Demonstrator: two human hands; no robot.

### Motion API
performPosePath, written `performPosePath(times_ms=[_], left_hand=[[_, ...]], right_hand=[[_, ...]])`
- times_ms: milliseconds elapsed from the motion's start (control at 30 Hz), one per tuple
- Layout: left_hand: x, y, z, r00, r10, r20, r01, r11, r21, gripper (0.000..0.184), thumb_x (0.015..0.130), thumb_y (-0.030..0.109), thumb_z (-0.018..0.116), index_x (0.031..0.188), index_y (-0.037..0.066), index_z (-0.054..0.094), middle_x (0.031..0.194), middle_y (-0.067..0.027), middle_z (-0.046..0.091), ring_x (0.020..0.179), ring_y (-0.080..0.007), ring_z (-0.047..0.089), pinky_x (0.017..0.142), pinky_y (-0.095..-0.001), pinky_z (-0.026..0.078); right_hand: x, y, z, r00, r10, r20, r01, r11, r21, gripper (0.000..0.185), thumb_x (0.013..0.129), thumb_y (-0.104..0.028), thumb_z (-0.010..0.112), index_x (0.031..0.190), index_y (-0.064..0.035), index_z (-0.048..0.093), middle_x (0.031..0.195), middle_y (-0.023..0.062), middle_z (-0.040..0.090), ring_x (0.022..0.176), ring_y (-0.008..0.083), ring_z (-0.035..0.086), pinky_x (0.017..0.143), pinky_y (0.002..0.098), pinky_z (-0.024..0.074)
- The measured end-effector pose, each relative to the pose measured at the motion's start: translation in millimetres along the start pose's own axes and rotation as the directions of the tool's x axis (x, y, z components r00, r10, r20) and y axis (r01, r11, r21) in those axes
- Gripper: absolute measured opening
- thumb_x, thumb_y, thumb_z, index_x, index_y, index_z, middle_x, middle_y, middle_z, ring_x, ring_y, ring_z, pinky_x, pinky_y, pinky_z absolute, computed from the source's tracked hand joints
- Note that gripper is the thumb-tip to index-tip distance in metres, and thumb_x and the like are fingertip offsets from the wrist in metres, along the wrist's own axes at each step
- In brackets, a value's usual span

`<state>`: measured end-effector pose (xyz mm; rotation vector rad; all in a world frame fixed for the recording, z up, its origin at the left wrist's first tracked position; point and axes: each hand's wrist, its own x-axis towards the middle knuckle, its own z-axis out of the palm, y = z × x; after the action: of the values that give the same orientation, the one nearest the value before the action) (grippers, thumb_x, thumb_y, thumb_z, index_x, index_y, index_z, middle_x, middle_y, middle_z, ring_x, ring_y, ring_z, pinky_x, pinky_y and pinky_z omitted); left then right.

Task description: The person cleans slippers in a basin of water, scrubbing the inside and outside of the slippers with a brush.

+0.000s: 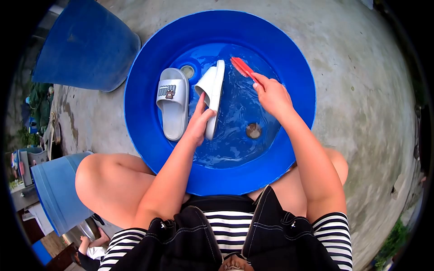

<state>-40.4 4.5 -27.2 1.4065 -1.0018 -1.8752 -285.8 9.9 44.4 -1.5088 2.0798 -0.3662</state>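
Note:
A round blue tub (221,180) with shallow water stands between my knees. My left hand (199,122) grips a white slide sandal (219,90) at its open heel end, tilted up on its side in the tub. Its fingers reach toward the strap, partly hidden. To the left lies a second slide sandal (174,118), grey-white with a bear on its strap, sole down. My right hand (272,95) is closed around the handle of a red scrub brush (242,67), held over the water to the right of the tilted sandal, apart from it.
A large dark blue bucket (88,47) stands at the upper left, a lighter blue bucket (61,189) beside my left knee. Concrete floor (361,104) surrounds the tub. Part of another person (92,246) shows at the lower left. A round brownish spot (253,130) is on the tub's bottom.

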Motion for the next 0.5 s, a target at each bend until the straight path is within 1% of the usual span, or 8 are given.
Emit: performPosePath(times_ms=[67, 133, 167, 233, 367, 400, 467, 500], left_hand=[[9.0, -0.7, -11.5, 0.991, -0.036, 0.127, 0.042, 0.998, -0.043, 0.071, 0.092, 0.025, 0.051, 0.159, 0.007, 0.035, 0.138, -0.0136, 0.058, 0.122, -0.0206, 0.058, 0.095, -0.0322, 0.05], [6.9, 9.6, -11.0, 0.995, -0.029, 0.092, 0.042, 0.99, -0.137, 0.067, 0.095, 0.027, 0.05, 0.157, 0.006, 0.037, 0.135, -0.0128, 0.06, 0.121, -0.0195, 0.059, 0.095, -0.032, 0.05], [5.3, 14.9, -10.6, 0.998, -0.031, 0.062, 0.045, 0.973, -0.228, 0.063, 0.098, 0.029, 0.048, 0.155, 0.006, 0.039, 0.133, -0.012, 0.061, 0.119, -0.0185, 0.06, 0.095, -0.0318, 0.05], [0.6, 28.9, -9.0, 0.994, -0.091, 0.064, 0.106, 0.943, -0.316, 0.058, 0.1, 0.029, 0.049, 0.152, 0.005, 0.043, 0.132, -0.0121, 0.062, 0.119, -0.0191, 0.06, 0.097, -0.033, 0.05], [-7.6, 36.7, -7.3, 0.997, -0.056, 0.046, 0.06, 0.993, -0.105, 0.062, 0.09, 0.013, 0.065, 0.148, 0.003, 0.046, 0.125, -0.0122, 0.065, 0.116, -0.0207, 0.062, 0.098, -0.0345, 0.05], [-6.0, 36.3, -10.1, 0.998, -0.032, 0.05, 0.029, 0.997, 0.07, 0.063, 0.086, 0.011, 0.068, 0.146, 0.002, 0.048, 0.124, -0.0125, 0.065, 0.116, -0.0215, 0.062, 0.098, -0.0353, 0.05], [-7.7, 33.7, -12.6, 0.998, 0.057, -0.014, -0.048, 0.929, 0.366, 0.061, 0.08, 0.012, 0.072, 0.139, 0.004, 0.057, 0.117, -0.0158, 0.07, 0.109, -0.0266, 0.067, 0.093, -0.038, 0.052], [-10.2, 36.9, -13.2, 0.998, 0.063, -0.016, -0.053, 0.931, 0.36, 0.061, 0.08, 0.012, 0.072, 0.139, 0.004, 0.057, 0.117, -0.0158, 0.07, 0.109, -0.0266, 0.067, 0.093, -0.038, 0.052]], right_hand=[[-9.6, -9.8, -1.8, 0.998, -0.047, -0.045, 0.05, 0.997, 0.056, 0.04, 0.101, -0.029, 0.058, 0.139, -0.0203, 0.061, 0.109, 0.0161, 0.071, 0.102, 0.0321, 0.069, 0.091, 0.0425, 0.0533], [-12.8, -9.0, 8.8, 0.925, -0.291, -0.244, 0.376, 0.797, 0.473, 0.04, 0.098, -0.024, 0.063, 0.138, -0.0183, 0.062, 0.104, 0.0124, 0.07, 0.089, 0.0254, 0.067, 0.083, 0.0364, 0.0536], [-15.8, -9.8, 15.2, 0.923, -0.299, -0.243, 0.382, 0.795, 0.471, 0.04, 0.098, -0.024, 0.063, 0.138, -0.0183, 0.062, 0.104, 0.0124, 0.07, 0.089, 0.0254, 0.067, 0.083, 0.0364, 0.0536], [-23.7, -15.5, 21.9, 0.88, -0.33, -0.341, 0.474, 0.614, 0.631, 0.04, 0.097, -0.019, 0.065, 0.136, -0.0163, 0.062, 0.098, 0.0095, 0.068, 0.083, 0.0206, 0.065, 0.077, 0.032, 0.0525], [-22.6, -22.4, 18.6, 0.937, -0.319, -0.14, 0.345, 0.793, 0.502, 0.043, 0.096, -0.02, 0.064, 0.137, -0.0094, 0.058, 0.096, 0.0097, 0.067, 0.082, 0.02, 0.066, 0.076, 0.0329, 0.0525], [-17.2, -19.7, 24.6, 0.841, -0.429, -0.331, 0.541, 0.695, 0.474, 0.044, 0.094, -0.02, 0.064, 0.136, -0.0085, 0.058, 0.092, 0.0098, 0.066, 0.078, 0.0211, 0.066, 0.074, 0.0337, 0.0523], [-10.6, -7.3, 19.8, 0.821, -0.44, -0.364, 0.571, 0.658, 0.491, 0.045, 0.093, -0.02, 0.064, 0.136, -0.0098, 0.058, 0.093, 0.0104, 0.067, 0.078, 0.0225, 0.066, 0.074, 0.0343, 0.0524], [-8.9, -4.2, 14.6, 0.802, -0.446, -0.397, 0.597, 0.622, 0.507, 0.046, 0.092, -0.02, 0.065, 0.136, -0.011, 0.058, 0.094, 0.011, 0.068, 0.078, 0.0239, 0.067, 0.074, 0.0349, 0.0526]])
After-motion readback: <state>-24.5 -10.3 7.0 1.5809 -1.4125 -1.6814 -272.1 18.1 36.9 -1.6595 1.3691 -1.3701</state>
